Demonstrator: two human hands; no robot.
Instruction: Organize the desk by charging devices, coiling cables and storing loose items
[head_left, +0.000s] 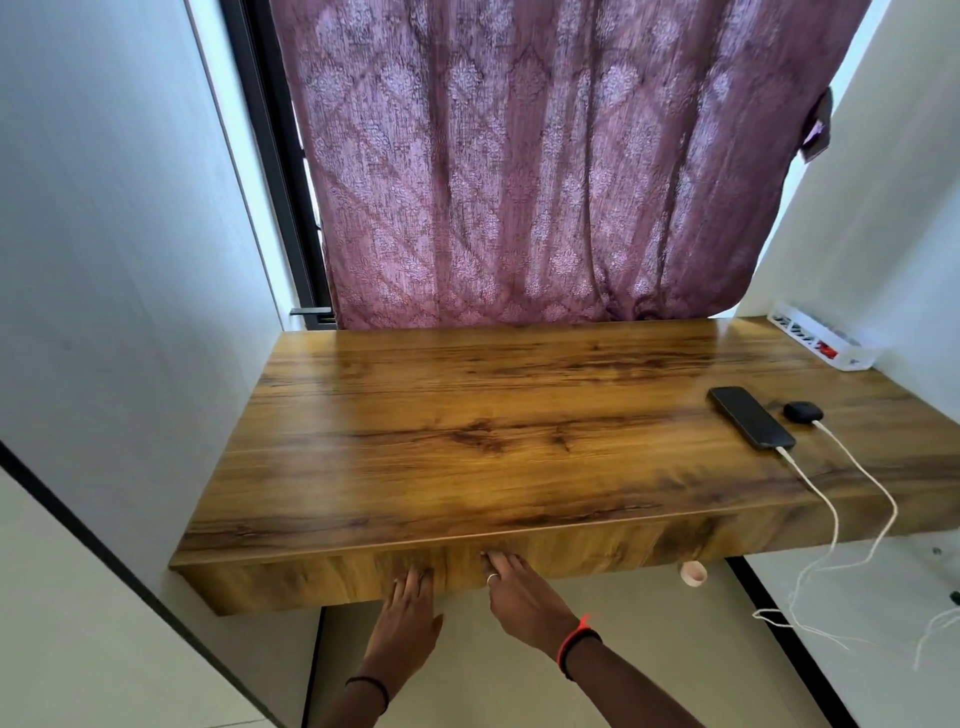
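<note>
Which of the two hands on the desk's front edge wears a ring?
The right hand: it has a finger ring and a red wristband; the left hand shows only a dark wristband.

A wooden desk (467, 415) with a glossy, dark-grained top fills an alcove between a white left wall (104, 234) and a white right wall (883, 234). Behind its back edge hangs a mauve patterned curtain (545, 156) with daylight glowing through it. A black window frame (275, 156) shows beside the curtain's left edge. Light glints off the top near the back right corner. A pale floor (519, 649) lies below the front edge.
</note>
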